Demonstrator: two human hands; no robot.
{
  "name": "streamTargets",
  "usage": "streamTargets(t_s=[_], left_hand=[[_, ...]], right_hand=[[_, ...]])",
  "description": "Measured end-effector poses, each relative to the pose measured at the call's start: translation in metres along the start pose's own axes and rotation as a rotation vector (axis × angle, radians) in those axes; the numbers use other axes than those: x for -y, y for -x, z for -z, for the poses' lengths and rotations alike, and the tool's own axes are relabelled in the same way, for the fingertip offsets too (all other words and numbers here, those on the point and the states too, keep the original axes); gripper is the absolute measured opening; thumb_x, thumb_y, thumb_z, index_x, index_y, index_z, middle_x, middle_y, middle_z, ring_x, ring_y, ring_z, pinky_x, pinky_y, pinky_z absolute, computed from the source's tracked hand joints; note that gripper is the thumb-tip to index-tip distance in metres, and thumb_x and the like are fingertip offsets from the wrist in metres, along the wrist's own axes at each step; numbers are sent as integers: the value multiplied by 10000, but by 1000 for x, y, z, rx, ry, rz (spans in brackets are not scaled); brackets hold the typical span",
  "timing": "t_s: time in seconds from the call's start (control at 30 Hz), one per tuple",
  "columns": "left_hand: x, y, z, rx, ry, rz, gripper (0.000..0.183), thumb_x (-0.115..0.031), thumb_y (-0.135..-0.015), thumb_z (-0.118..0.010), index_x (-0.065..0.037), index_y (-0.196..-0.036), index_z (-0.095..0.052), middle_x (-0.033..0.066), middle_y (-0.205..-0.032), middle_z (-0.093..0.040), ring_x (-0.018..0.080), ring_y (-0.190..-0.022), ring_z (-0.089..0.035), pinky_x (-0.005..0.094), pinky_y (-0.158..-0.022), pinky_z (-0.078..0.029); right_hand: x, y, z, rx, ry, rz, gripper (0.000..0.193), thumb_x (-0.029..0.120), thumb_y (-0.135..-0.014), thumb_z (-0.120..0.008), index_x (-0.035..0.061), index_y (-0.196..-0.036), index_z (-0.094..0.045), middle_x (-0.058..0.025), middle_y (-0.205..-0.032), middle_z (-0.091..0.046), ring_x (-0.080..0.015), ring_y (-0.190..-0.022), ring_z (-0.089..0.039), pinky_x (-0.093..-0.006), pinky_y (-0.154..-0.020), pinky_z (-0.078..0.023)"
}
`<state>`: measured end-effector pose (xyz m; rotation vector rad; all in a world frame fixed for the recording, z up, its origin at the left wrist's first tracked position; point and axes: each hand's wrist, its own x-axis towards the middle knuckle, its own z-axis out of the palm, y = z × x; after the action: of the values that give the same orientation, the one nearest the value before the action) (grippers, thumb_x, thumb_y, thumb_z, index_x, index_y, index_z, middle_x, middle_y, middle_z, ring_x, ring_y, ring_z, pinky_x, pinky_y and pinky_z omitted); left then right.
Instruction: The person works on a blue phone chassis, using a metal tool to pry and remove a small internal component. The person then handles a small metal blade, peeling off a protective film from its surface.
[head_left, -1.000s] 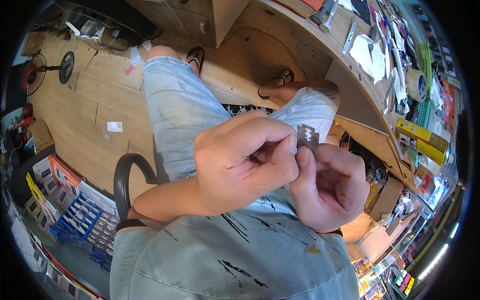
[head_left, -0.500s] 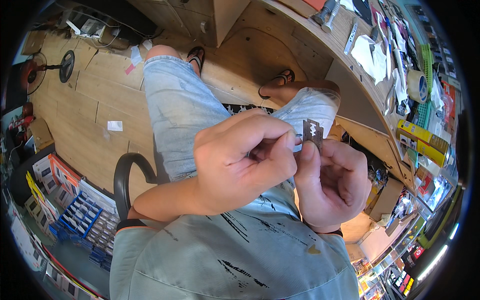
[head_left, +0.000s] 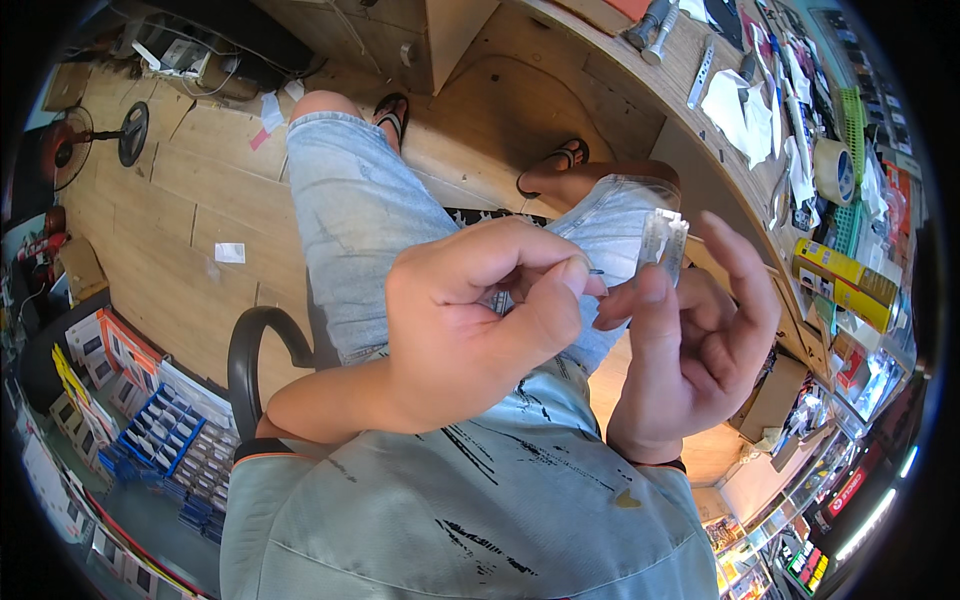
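Observation:
A double-edged razor blade [head_left: 662, 240] stands up from my right hand [head_left: 700, 365], pinched near its lower end by the thumb. It catches the light and shows a cut-out slot. The index finger of that hand is raised off it. My left hand [head_left: 465, 320] is closed just to the left, thumb pressed against the index finger. A thin dark tip [head_left: 597, 271] pokes out of that pinch; the rest of the piece is hidden by the fingers. The blade and the dark tip are apart. Both hands are above my lap, over light-blue denim shorts [head_left: 370, 220].
At the right, a wooden workbench [head_left: 690, 110] carries white paper [head_left: 740, 115], a tape roll [head_left: 833, 172], a yellow can [head_left: 848, 283] and scattered tools. A chair armrest [head_left: 245, 360] curves at my left. Blue trays [head_left: 165, 430] of small parts sit lower left; a fan [head_left: 70, 145] stands farther off.
My right hand has moved right, away from the left, taking the razor blade along and tilting it so it now shines. Its index finger has lifted. The left hand has barely moved.

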<state>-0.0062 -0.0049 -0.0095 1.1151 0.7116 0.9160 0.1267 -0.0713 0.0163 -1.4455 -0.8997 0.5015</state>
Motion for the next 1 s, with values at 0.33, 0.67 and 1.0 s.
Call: streamTargets(t_s=[0.33,0.67,1.0], left_hand=[[-4,-1,1,23,124,106,187,-99,-1005,-621,68,-957,-691,42,-746,-634,54,-603,-512,230,-550,-405],[-1,0,5,67,92,65,165,-79,-1006,-617,71,-996,-685,48,-773,-640,57,-610,-514,233,-557,-414],[-1,-1,6,105,101,60,148,-42,-995,-603,78,-1012,-689,59,-802,-651,64,-648,-539,232,-585,-429]], right_hand=[[-6,-19,11,279,201,233,217,-112,-752,-740,-77,-966,-736,-142,-770,-712,-165,-622,-673,-256,-572,-508],[-6,-28,11,339,219,285,163,-107,-741,-757,-51,-887,-714,-105,-754,-696,-123,-563,-589,-232,-517,-459],[-5,-30,10,337,231,290,161,-112,-730,-751,-37,-868,-713,-98,-746,-694,-117,-563,-588,-230,-514,-460]])
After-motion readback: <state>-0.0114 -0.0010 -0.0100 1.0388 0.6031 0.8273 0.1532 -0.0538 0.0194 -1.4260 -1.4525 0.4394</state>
